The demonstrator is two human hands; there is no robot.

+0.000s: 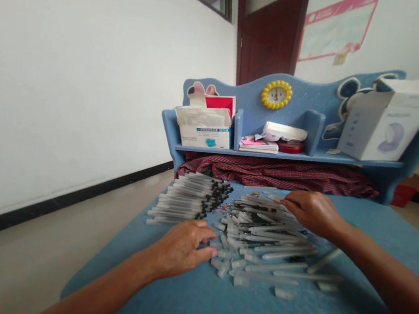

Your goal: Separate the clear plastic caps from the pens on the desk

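Note:
My left hand (186,246) hovers at the left edge of the loose clear pen caps (223,268), thumb and forefinger apart and nothing visible between them. At the far side of the pile, my right hand (313,211) pinches the end of a translucent pen barrel (275,198); its fingertips are partly hidden. Below that hand lies a jumbled heap of translucent pen barrels (280,232). Left of the heap, pens with black ends (181,199) are lined up in a dense stack, their black ends pointing right.
A blue desk (176,300) with a curved front edge holds everything. Behind the pens a checked cloth (268,173) is bunched under a blue shelf (255,156). On it stand a mask box (206,135), a white pouch (285,131) and a large white box (385,122). A white wall (71,68) rises at left.

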